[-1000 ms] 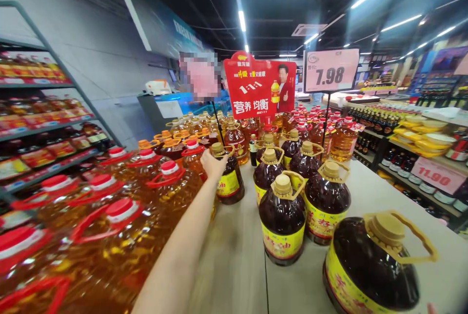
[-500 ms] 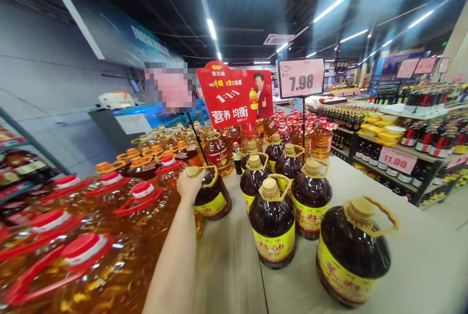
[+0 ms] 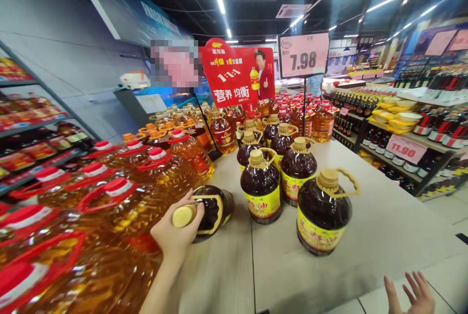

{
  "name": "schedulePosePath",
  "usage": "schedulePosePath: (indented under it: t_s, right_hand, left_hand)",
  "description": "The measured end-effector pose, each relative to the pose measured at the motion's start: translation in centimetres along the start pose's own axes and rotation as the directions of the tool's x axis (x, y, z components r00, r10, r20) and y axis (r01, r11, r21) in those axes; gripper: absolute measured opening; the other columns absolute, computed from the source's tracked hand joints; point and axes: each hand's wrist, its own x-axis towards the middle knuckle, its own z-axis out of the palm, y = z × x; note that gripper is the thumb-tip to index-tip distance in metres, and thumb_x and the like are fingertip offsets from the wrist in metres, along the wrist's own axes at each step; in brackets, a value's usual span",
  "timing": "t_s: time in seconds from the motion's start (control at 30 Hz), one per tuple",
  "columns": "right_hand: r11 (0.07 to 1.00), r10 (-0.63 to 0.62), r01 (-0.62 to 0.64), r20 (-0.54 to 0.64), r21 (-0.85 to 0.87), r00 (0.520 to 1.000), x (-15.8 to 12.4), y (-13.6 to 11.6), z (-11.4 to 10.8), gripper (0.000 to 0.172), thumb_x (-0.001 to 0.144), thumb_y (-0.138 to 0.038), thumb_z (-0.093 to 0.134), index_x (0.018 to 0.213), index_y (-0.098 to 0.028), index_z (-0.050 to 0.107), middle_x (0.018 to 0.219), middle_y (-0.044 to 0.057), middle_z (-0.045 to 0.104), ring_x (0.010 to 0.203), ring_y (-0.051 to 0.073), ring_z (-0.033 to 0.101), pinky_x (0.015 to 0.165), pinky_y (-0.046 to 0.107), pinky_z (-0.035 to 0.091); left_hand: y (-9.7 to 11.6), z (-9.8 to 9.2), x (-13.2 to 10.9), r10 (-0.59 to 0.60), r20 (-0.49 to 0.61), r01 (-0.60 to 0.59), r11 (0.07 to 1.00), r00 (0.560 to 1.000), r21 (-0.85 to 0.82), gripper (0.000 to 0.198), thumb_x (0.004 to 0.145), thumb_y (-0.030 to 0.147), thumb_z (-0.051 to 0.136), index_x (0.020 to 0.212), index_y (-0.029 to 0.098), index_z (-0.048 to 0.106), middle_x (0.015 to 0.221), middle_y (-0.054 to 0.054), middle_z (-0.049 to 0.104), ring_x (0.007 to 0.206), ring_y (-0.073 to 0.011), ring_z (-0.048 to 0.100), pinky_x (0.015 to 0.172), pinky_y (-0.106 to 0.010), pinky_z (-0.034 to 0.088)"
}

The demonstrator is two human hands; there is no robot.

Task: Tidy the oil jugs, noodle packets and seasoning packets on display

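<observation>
My left hand (image 3: 174, 233) is closed round the neck and yellow cap of a dark oil jug (image 3: 210, 211), which is tilted toward me on the pale display table (image 3: 380, 226). Just left of it stand golden oil jugs with red caps (image 3: 120, 202). To the right, three dark jugs with tan caps and yellow labels stand upright, the nearest dark jug (image 3: 323, 211) closest to me. My right hand (image 3: 411, 297) shows at the bottom right edge, fingers spread, holding nothing.
More oil bottles crowd the table's far end under a red advert sign (image 3: 237, 77) and a 7.98 price card (image 3: 303, 54). Shelving with packets (image 3: 36, 143) runs along the left. Shelves of dark bottles with an 11.90 tag (image 3: 405, 148) stand on the right.
My left hand has pulled the dark jug toward me and tipped it over from upright. My right hand has come into view at the bottom right, fingers spread.
</observation>
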Motion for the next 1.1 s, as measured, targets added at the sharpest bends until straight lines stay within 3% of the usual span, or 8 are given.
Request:
schedulePosePath:
  t_s: [0.2, 0.33, 0.6, 0.77, 0.87, 0.93, 1.0, 1.1]
  right_hand:
    - [0.998, 0.008, -0.017, 0.142, 0.06, 0.99, 3.4, 2.7, -0.6, 0.097, 0.072, -0.06, 0.073, 0.152, -0.016, 0.042, 0.149, 0.025, 0.044, 0.134, 0.049, 0.047, 0.106, 0.069, 0.042]
    - [0.993, -0.073, 0.048, 0.231, 0.112, 0.97, 5.4, 4.5, -0.4, 0.088, 0.075, -0.057, 0.073, 0.149, -0.018, 0.046, 0.153, 0.023, 0.043, 0.135, 0.047, 0.047, 0.106, 0.068, 0.042]
    - [0.99, -0.074, 0.007, 0.465, 0.144, 0.882, 8.6, 7.6, 0.6, 0.076, 0.078, -0.061, 0.068, 0.138, -0.017, 0.053, 0.143, 0.021, 0.054, 0.131, 0.044, 0.052, 0.107, 0.063, 0.041]
    - [0.986, -0.154, 0.062, 0.713, 0.154, 0.684, 8.0, 6.8, 1.9, 0.076, 0.083, -0.056, 0.068, 0.145, -0.02, 0.045, 0.147, 0.017, 0.051, 0.135, 0.038, 0.05, 0.115, 0.058, 0.035]
    - [0.955, -0.29, 0.206, 0.809, 0.212, 0.511, 6.1, 4.4, 4.1, 0.095, 0.084, -0.052, 0.072, 0.159, -0.021, 0.021, 0.161, 0.018, 0.032, 0.147, 0.036, 0.035, 0.121, 0.058, 0.028]
    - [0.915, -0.383, 0.303, 0.805, 0.266, 0.452, 4.9, 2.9, 6.3, 0.113, 0.08, -0.053, 0.076, 0.162, -0.018, 0.006, 0.165, 0.022, 0.018, 0.152, 0.038, 0.024, 0.123, 0.058, 0.023]
    - [0.892, -0.43, 0.353, 0.774, 0.284, 0.465, 3.9, 1.8, 8.5, 0.131, 0.073, -0.059, 0.082, 0.161, -0.012, -0.003, 0.165, 0.028, 0.009, 0.152, 0.042, 0.02, 0.122, 0.059, 0.023]
    - [0.909, -0.402, 0.343, 0.723, 0.238, 0.562, 3.4, 0.9, 11.2, 0.153, 0.059, -0.068, 0.087, 0.159, -0.005, -0.01, 0.161, 0.035, 0.008, 0.149, 0.047, 0.024, 0.119, 0.06, 0.027]
  left_hand:
    - [7.3, -3.4, -1.5, -0.196, 0.244, 0.209, 0.978, 0.95, -0.026, 0.034, 0.066, 0.051, 0.077, 0.084, 0.022, 0.07, 0.106, -0.005, 0.077, 0.101, -0.0304, 0.072, 0.097, -0.046, 0.056]
    - [10.0, -2.8, -2.0, -0.324, 0.355, 0.348, 0.938, 0.877, -0.005, 0.037, 0.06, 0.047, 0.078, 0.085, 0.019, 0.071, 0.105, -0.007, 0.077, 0.098, -0.0301, 0.072, 0.09, -0.042, 0.058]
    - [14.9, 0.2, -4.3, -0.338, 0.295, 0.354, 0.935, 0.894, 0.002, 0.034, 0.059, 0.044, 0.075, 0.082, 0.019, 0.072, 0.1, -0.006, 0.077, 0.093, -0.0274, 0.071, 0.087, -0.039, 0.057]
    - [17.4, 4.8, -5.3, -0.322, 0.329, 0.369, 0.925, 0.888, -0.089, 0.032, 0.061, 0.038, 0.077, 0.085, 0.017, 0.074, 0.098, -0.006, 0.077, 0.089, -0.0255, 0.071, 0.082, -0.035, 0.055]
    - [18.9, 7.1, -5.8, -0.313, 0.303, 0.348, 0.935, 0.9, -0.068, 0.028, 0.065, 0.034, 0.077, 0.088, 0.019, 0.076, 0.098, -0.004, 0.077, 0.087, -0.0237, 0.07, 0.079, -0.033, 0.053]
    - [19.8, 8.1, -6.1, -0.324, 0.256, 0.344, 0.938, 0.911, -0.038, 0.024, 0.067, 0.032, 0.078, 0.088, 0.02, 0.077, 0.097, -0.003, 0.077, 0.085, -0.0223, 0.07, 0.077, -0.032, 0.051]
    - [20.6, 8.7, -6.1, -0.335, 0.192, 0.343, 0.939, 0.922, -0.007, 0.02, 0.069, 0.032, 0.079, 0.087, 0.022, 0.077, 0.093, -0.001, 0.077, 0.083, -0.0211, 0.07, 0.075, -0.031, 0.049]
    - [21.4, 8.8, -5.9, -0.336, 0.136, 0.333, 0.942, 0.932, 0.042, 0.018, 0.072, 0.033, 0.079, 0.086, 0.022, 0.076, 0.087, 0.0, 0.076, 0.081, -0.0214, 0.07, 0.073, -0.031, 0.047]
